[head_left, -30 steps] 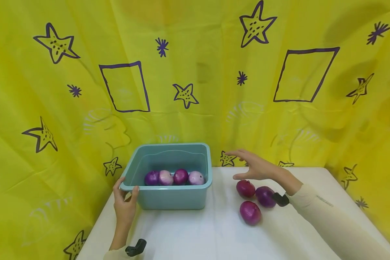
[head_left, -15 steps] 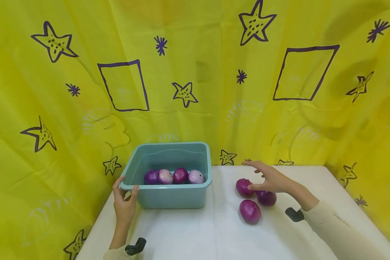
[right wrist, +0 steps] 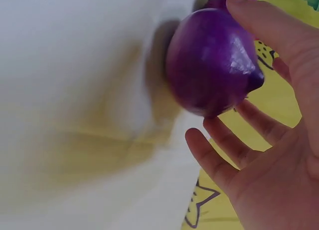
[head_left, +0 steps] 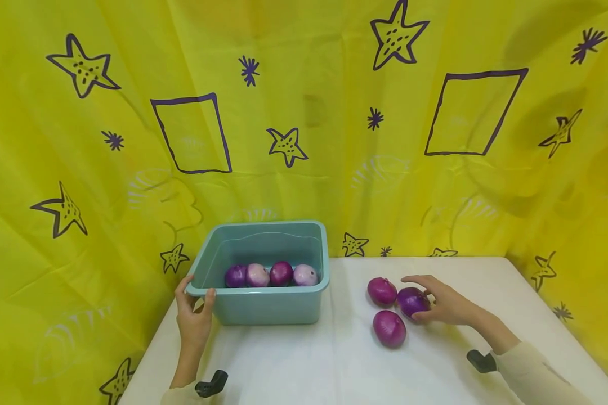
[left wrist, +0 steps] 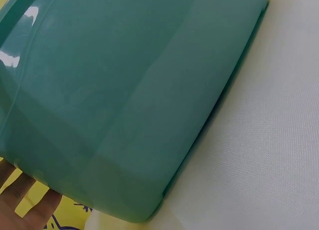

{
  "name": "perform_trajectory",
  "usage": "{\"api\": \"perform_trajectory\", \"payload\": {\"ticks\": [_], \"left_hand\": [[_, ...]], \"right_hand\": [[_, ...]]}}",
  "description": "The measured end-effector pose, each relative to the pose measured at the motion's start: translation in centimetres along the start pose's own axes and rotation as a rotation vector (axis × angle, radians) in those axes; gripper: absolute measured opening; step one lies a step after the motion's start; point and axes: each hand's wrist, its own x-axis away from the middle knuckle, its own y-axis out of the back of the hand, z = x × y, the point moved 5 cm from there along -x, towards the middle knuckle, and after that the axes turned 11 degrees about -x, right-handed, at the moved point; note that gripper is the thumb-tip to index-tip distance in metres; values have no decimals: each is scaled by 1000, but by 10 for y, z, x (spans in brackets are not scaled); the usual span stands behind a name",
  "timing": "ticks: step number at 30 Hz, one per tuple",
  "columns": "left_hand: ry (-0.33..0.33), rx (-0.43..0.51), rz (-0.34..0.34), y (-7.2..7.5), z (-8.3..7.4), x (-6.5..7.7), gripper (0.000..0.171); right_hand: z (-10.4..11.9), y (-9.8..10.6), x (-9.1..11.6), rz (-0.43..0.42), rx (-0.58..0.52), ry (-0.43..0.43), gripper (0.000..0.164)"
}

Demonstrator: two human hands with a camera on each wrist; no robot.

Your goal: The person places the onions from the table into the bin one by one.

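Observation:
My left hand [head_left: 193,323] holds the front left corner of a teal plastic bin [head_left: 263,308], thumb at the front rim and fingers along the left side. In the left wrist view, the fingers [left wrist: 31,202] lie against the bin wall [left wrist: 124,100]. Inside the bin sit several onions, purple and pale pink [head_left: 258,275]. My right hand [head_left: 448,304] is spread around a dark purple onion [head_left: 412,302] on the table. In the right wrist view, the thumb overlaps this onion [right wrist: 212,65] and fingertips are at its lower edge; firm contact cannot be told.
Two more red onions lie close by on the white table [head_left: 334,360]: one behind left [head_left: 382,291], one in front [head_left: 389,328]. A yellow curtain [head_left: 284,197] with drawn stars hangs directly behind and at both sides.
From above the onions, my right hand has moved right and down to the dark purple onion, its thumb and fingers now around it. The left hand and bin stay in place.

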Motion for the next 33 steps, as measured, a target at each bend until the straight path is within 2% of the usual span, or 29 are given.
{"api": "perform_trajectory", "payload": {"ticks": [7,13,18,33], "left_hand": [[11,-8,6,1,1,-1,64],[11,-1,20,1,0,-1,67],[15,-15,17,1,0,-1,66],[10,-23,21,1,0,-1,65]], "right_hand": [[-12,-6,11,15,22,25,76],[-19,-8,13,3,54,9,73],[-20,-8,12,-6,58,37,71],[-19,-7,12,11,36,25,71]]}}
